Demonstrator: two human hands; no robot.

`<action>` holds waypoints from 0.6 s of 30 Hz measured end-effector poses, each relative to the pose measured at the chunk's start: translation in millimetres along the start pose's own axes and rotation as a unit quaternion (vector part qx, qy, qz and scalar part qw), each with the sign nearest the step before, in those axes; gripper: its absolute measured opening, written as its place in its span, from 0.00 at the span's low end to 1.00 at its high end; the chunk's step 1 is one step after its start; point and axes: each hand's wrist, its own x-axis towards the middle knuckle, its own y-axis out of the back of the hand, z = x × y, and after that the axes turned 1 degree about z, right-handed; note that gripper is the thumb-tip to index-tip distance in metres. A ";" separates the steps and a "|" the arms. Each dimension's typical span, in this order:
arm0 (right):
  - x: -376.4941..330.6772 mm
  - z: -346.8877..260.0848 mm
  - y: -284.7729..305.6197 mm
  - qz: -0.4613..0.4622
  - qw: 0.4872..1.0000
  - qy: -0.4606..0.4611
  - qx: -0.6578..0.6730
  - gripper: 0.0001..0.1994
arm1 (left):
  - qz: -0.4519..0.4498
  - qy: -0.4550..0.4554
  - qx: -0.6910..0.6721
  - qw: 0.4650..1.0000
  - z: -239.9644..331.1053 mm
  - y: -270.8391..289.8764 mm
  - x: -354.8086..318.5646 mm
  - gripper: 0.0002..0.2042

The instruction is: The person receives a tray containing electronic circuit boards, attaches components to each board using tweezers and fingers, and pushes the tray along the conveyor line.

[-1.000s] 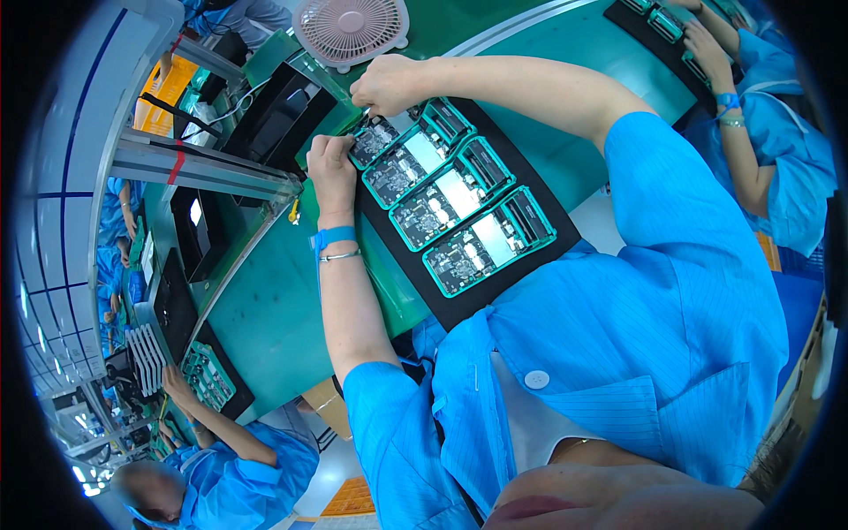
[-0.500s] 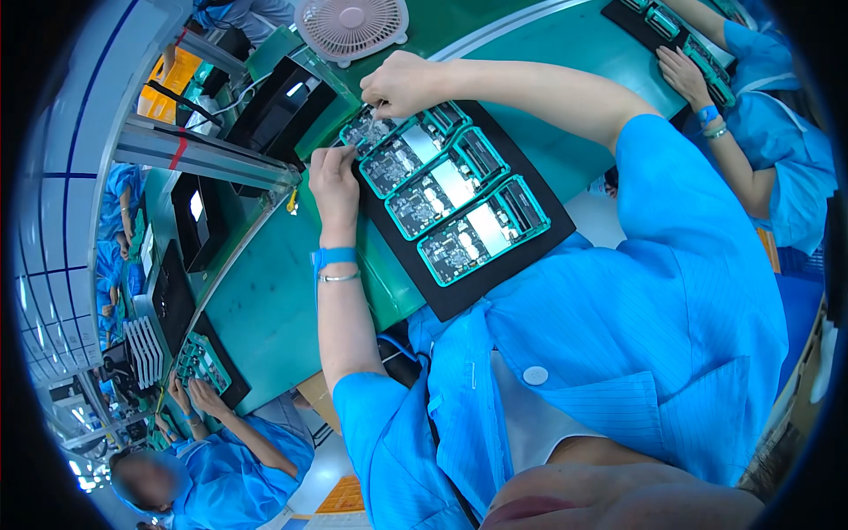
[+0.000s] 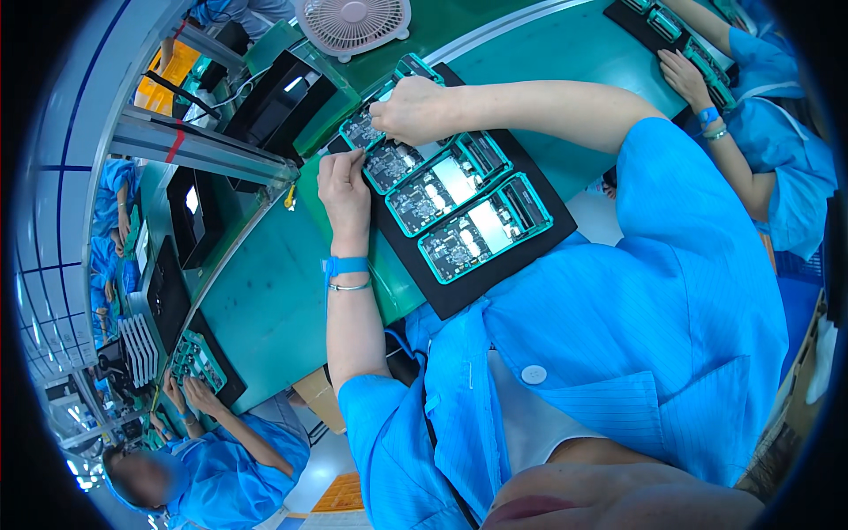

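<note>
Several teal-framed electronic devices lie in a slanting row on a black mat, their dark circuit boards and silvery plates exposed. Over the two far ones is my right hand, fingers pinched together above the board of the second device from the far end. It hides part of that device and of the farthest one. My left hand is closed at the mat's left edge, its fingertips by the left end of the second-farthest device. Anything between the fingers of either hand is too small to make out.
A pink fan stands beyond the mat on the green work surface. A metal post and black trays are at the left. Co-workers handle similar devices at the far right and lower left.
My right hand has come nearer, from the farthest device to the second-farthest, uncovering the far one's upper end. My left hand has shifted slightly right.
</note>
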 end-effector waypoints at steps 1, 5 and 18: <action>0.4 -1.9 0.0 -0.003 1.000 0.009 -0.014 0.10 | 0.000 0.002 0.000 1.000 0.0 0.1 -0.6 0.04; -1.3 -5.4 0.2 -0.003 0.998 0.043 -0.047 0.10 | -0.020 -0.012 0.020 1.000 2.5 1.8 -2.5 0.05; 2.4 7.1 13.9 -0.064 0.994 -0.059 0.062 0.13 | -0.048 -0.044 0.045 0.997 0.7 2.4 -3.8 0.06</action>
